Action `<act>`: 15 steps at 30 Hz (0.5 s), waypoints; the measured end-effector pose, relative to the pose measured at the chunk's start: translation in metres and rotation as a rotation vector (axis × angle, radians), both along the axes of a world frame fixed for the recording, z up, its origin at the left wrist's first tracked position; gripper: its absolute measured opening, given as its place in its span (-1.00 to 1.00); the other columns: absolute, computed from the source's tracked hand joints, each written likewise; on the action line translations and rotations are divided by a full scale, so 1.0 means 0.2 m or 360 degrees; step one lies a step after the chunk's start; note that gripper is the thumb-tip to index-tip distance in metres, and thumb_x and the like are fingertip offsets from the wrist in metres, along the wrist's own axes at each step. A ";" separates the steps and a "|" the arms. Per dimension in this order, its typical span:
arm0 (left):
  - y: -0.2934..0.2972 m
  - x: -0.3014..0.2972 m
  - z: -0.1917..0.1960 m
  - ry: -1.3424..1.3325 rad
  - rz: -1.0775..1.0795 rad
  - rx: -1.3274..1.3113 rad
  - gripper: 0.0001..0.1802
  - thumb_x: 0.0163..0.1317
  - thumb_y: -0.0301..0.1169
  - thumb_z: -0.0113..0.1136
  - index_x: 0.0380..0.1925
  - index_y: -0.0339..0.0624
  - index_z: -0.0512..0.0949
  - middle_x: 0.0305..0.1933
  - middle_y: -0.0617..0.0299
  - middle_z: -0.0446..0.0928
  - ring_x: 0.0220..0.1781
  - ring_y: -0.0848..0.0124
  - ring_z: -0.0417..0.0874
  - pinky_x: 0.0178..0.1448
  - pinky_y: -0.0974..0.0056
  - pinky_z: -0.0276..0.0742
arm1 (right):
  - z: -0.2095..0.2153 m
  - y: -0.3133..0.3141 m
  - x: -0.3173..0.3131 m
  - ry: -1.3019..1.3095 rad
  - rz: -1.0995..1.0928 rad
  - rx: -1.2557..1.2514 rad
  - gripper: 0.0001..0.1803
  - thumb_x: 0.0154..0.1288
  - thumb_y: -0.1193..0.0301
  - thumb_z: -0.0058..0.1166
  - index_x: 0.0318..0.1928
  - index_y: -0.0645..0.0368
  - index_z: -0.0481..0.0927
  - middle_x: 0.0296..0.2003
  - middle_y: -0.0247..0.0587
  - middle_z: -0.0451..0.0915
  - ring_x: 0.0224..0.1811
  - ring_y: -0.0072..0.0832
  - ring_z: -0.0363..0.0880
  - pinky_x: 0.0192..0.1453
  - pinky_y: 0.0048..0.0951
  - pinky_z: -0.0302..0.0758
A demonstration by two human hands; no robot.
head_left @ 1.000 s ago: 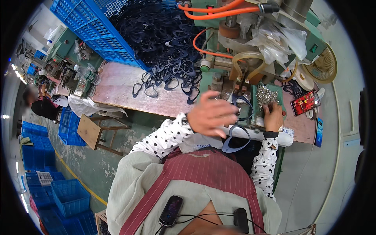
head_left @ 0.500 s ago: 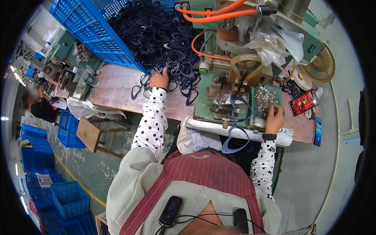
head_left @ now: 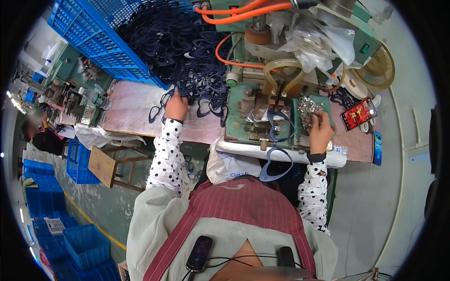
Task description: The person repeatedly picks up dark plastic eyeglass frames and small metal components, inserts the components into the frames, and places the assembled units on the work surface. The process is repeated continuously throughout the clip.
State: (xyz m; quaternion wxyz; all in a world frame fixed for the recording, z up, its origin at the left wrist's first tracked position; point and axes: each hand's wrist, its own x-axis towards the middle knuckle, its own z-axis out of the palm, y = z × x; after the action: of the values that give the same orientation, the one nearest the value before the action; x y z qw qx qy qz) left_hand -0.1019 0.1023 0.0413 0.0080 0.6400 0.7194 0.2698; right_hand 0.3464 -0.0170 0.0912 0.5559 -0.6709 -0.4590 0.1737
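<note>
My left hand [head_left: 176, 107] is closed at the near edge of a heap of dark blue loop-shaped pieces [head_left: 187, 56]. Its fingertips touch the loops, though what they grip is hidden. On the right, my right hand [head_left: 320, 132] has its fingers pinched together over small shiny metal pieces [head_left: 308, 108] in a green tray [head_left: 326, 107]. Whatever lies between those fingertips is too small to name. A blue double-loop strip [head_left: 277, 157] hangs down from the front of the green press machine [head_left: 239, 126], between my hands.
A blue plastic crate [head_left: 105, 44] lies tipped behind the heap. Orange hoses [head_left: 248, 13] and plastic bags [head_left: 314, 44] are around the press. A red-screened phone [head_left: 358, 114] and a fan [head_left: 377, 69] are at right. A wooden stool [head_left: 107, 165] stands left; another person [head_left: 44, 138] sits farther off.
My left hand has drawn slightly back toward me at the heap's edge. My right fingertips reach a little farther over the metal pieces. The whole view has shifted slightly.
</note>
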 end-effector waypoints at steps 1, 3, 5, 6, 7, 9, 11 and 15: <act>-0.01 0.02 0.04 0.0084 0.0029 0.0092 -0.72 0.23 -0.26 0.01 -0.23 -0.25 0.49 -0.43 -0.24 0.58 -0.35 -0.18 0.62 -0.26 -0.16 0.52 | 0.06 -0.01 -0.03 -0.0221 0.0016 0.0091 -0.94 0.27 0.51 0.09 -0.26 0.22 0.57 -0.37 -0.20 0.67 -0.40 -0.47 0.65 -0.30 -0.45 0.51; -0.05 0.04 0.12 0.0010 0.0052 0.0136 -0.75 0.25 -0.28 -0.02 -0.26 -0.23 0.51 -0.45 -0.19 0.59 -0.38 -0.19 0.60 -0.27 -0.18 0.50 | 0.19 -0.03 -0.09 -0.0556 0.0097 0.0247 -0.95 0.21 0.56 0.13 -0.31 0.24 0.63 -0.36 -0.26 0.66 -0.35 -0.52 0.60 -0.26 -0.52 0.46; -0.05 0.02 0.13 -0.0124 -0.0087 -0.0067 -0.77 0.28 -0.34 -0.02 -0.30 -0.26 0.55 -0.52 0.02 0.64 -0.63 0.20 0.61 -0.52 0.13 0.48 | 0.30 -0.07 -0.18 -0.0086 0.0326 0.0206 -0.91 0.17 0.57 0.16 -0.30 0.25 0.67 -0.35 -0.29 0.67 -0.36 -0.57 0.56 -0.25 -0.57 0.43; -0.09 0.09 0.23 -0.0352 -0.0194 -0.0344 -0.77 0.29 -0.33 0.00 -0.31 -0.26 0.55 -0.53 0.08 0.64 -0.68 0.34 0.55 -0.57 0.23 0.42 | 0.34 -0.08 -0.21 0.0152 0.0429 0.0184 -0.90 0.15 0.58 0.18 -0.29 0.25 0.69 -0.35 -0.30 0.67 -0.36 -0.59 0.54 -0.24 -0.59 0.41; -0.16 0.18 0.37 -0.0580 -0.0292 -0.0622 -0.76 0.31 -0.32 0.01 -0.32 -0.27 0.55 -0.54 0.15 0.64 -0.73 0.48 0.50 -0.62 0.34 0.36 | 0.37 -0.10 -0.24 0.0253 0.0536 0.0184 -0.84 0.12 0.59 0.20 -0.24 0.26 0.71 -0.34 -0.31 0.67 -0.38 -0.64 0.50 -0.25 -0.61 0.40; -0.21 0.24 0.42 -0.0662 -0.0392 -0.0679 -0.75 0.36 -0.31 0.01 -0.33 -0.26 0.57 -0.57 0.19 0.62 -0.76 0.55 0.40 -0.66 0.41 0.29 | 0.44 -0.11 -0.31 0.0387 0.0658 0.0124 -0.84 0.13 0.64 0.19 -0.23 0.33 0.70 -0.31 -0.31 0.66 -0.34 -0.65 0.52 -0.23 -0.64 0.42; -0.23 0.27 0.44 -0.0685 -0.0471 -0.0651 -0.76 0.37 -0.33 0.00 -0.23 -0.26 0.56 -0.59 0.21 0.61 -0.77 0.55 0.38 -0.67 0.42 0.25 | 0.48 -0.11 -0.34 0.0299 0.0625 -0.0072 -0.80 0.12 0.62 0.21 -0.20 0.33 0.69 -0.35 -0.33 0.65 -0.35 -0.67 0.53 -0.25 -0.65 0.43; -0.22 0.27 0.48 -0.1385 -0.0536 -0.0878 -0.61 0.32 -0.33 -0.01 0.09 -0.27 0.44 -0.56 0.05 0.62 -0.62 0.31 0.58 -0.53 0.21 0.43 | 0.45 -0.03 -0.39 0.0309 0.0608 -0.0055 -0.58 0.02 0.52 0.30 -0.07 0.33 0.52 -0.37 -0.19 0.69 -0.37 -0.63 0.59 -0.28 -0.59 0.48</act>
State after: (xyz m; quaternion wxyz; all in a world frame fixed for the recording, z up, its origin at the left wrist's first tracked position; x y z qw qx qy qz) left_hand -0.0473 0.0585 0.1378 0.5160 0.5498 0.5813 0.3059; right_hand 0.2677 -0.0236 0.1817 0.5429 -0.5613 -0.5191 0.3476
